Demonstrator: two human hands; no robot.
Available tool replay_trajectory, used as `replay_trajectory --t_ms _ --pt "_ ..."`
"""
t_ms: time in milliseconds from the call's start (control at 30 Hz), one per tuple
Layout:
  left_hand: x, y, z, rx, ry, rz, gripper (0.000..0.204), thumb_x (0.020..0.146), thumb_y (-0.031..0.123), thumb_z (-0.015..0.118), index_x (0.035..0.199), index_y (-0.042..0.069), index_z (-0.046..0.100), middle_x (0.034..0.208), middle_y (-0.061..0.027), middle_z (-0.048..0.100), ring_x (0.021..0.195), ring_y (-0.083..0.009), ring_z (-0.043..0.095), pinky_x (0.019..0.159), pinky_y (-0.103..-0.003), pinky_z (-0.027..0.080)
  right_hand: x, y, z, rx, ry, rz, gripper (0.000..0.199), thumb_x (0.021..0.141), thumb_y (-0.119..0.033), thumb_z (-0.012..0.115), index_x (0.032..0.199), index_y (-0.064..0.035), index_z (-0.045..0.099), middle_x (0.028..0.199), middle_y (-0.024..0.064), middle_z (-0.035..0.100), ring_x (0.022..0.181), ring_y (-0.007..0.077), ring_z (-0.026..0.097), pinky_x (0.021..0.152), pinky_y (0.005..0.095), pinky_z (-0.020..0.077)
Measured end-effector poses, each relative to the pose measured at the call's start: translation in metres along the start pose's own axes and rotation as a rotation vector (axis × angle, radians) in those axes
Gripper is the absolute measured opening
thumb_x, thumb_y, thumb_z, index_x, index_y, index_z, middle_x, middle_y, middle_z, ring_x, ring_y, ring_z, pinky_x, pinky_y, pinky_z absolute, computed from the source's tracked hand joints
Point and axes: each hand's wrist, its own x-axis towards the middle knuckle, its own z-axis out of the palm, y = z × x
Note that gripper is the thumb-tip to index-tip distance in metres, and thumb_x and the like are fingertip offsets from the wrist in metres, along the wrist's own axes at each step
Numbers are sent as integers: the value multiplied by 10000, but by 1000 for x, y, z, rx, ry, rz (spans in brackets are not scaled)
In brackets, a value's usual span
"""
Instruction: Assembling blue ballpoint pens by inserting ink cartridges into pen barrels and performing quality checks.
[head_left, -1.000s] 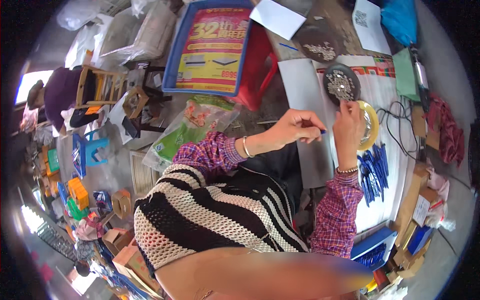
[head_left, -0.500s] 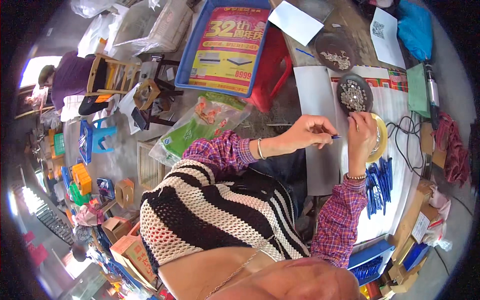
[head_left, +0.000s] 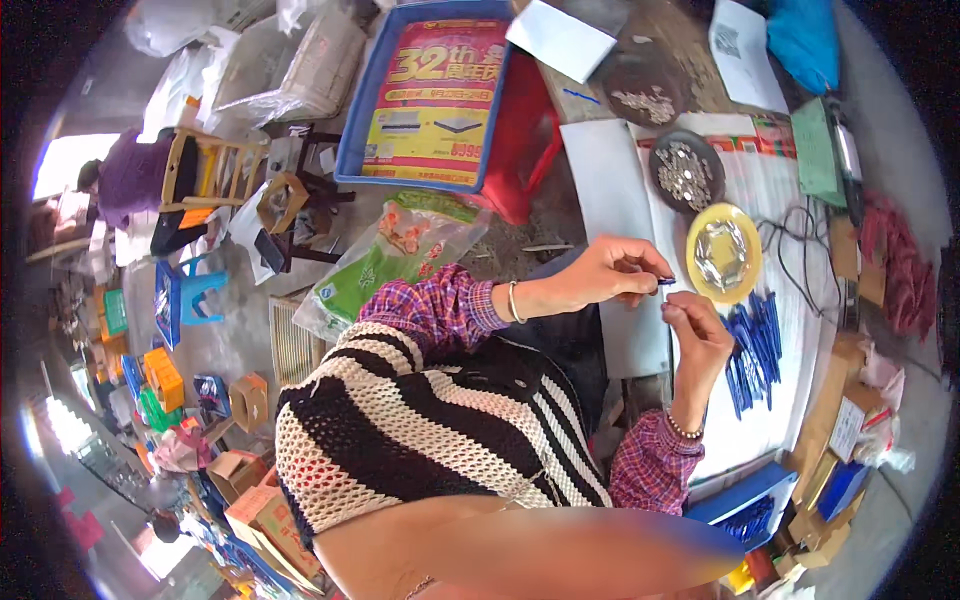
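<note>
My left hand, with a bangle on the wrist, pinches a small dark-blue slender piece between thumb and fingertips. Just below and to the right, my right hand is closed in a pinch, its fingertips close to that piece; what it holds is too small to make out. Beyond my hands a round yellow dish contains shiny silvery bits. A dark dish of small round silver parts lies further off. Several slender blue pieces are piled to the right of my right hand.
Another dark dish bears small pale parts. Black cable loops at the right of the white-covered table. A blue bin with blue pieces stands at the lower right, a blue tray at upper left. A person sits far left.
My right hand has drawn back from beside the dark dish of silver parts toward my left hand, uncovering the yellow dish. My left hand still pinches the blue piece. The view has shifted slightly.
</note>
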Motion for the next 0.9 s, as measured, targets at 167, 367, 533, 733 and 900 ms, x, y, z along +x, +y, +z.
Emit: replay_trajectory --t_ms 167,367,533,733,900 --pt "-8 6 12 144 -34 -153 175 879 75 623 1047 33 648 832 10 631 678 -65 578 597 -197 449 -30 11 1 222 109 166 97 808 35 663 902 37 639 873 76 639 785 148 623 722 271 519" --pt "-7 -6 28 233 -97 -230 171 877 41 602 1040 11 645 832 -15 640 663 -79 578 601 -200 458 -51 32 -2 535 196 119 156 822 23 668 951 3 582 845 43 623 760 131 608 700 252 497" --pt "-4 -21 45 252 -146 -261 165 880 28 596 1038 9 640 853 -22 644 685 -78 581 628 -206 473 -66 39 -10 641 278 81 168 822 2 690 951 -6 583 857 28 614 765 108 595 708 237 489" --pt "-7 -30 54 282 -156 -259 169 883 17 593 1047 4 633 890 -28 646 733 -75 583 660 -212 483 -77 49 -15 663 317 69 171 820 -4 697 948 -9 584 860 25 614 765 106 595 712 234 489" --pt "-2 -33 56 300 -174 -258 174 881 15 597 1051 2 633 892 -27 642 738 -73 580 666 -213 482 -77 51 -16 685 374 53 167 821 4 693 951 -12 588 866 25 615 767 108 595 715 235 490"
